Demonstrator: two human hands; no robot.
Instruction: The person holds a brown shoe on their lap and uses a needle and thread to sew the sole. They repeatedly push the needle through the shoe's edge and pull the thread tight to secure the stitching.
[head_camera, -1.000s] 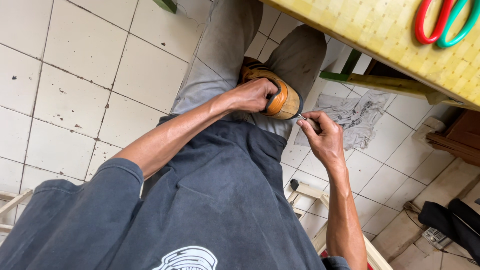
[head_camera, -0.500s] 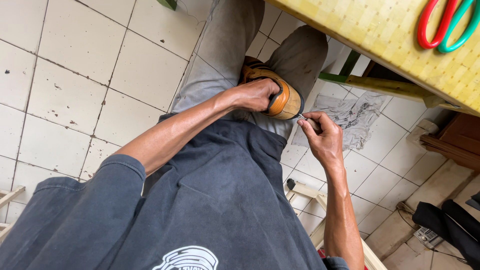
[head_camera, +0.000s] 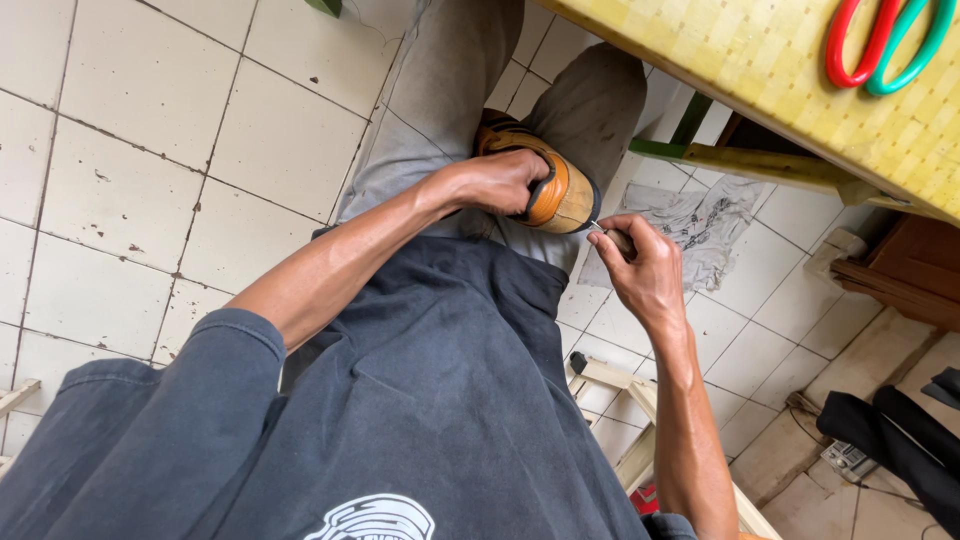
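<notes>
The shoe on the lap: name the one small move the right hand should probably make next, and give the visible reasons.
Probably draw the small tool outward from the shoe's edge. Its thin metal tip sits right at the shoe's sole edge, pinched in the right hand, while the left hand clamps the shoe against the knees, which steadies it for a pull. What the tip carries is too small to tell.
</notes>
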